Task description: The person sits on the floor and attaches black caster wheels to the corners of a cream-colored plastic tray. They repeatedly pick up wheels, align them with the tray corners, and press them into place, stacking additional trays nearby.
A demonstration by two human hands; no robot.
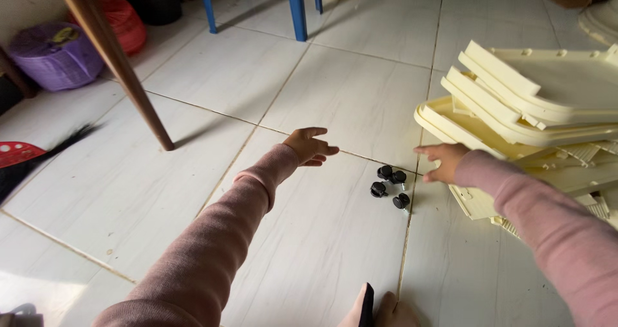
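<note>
Both my arms, in pink sleeves, reach out over a white tiled floor. My left hand hovers above the tiles with fingers loosely apart and holds nothing. My right hand is also empty, its fingers spread next to the edge of a pile of cream plastic panels. A small cluster of black caster wheels lies on the floor between the two hands, closer to the right one.
A slanted wooden leg stands at the left. Blue chair legs are at the back. A purple basket and a red basket sit far left. My foot shows at the bottom edge.
</note>
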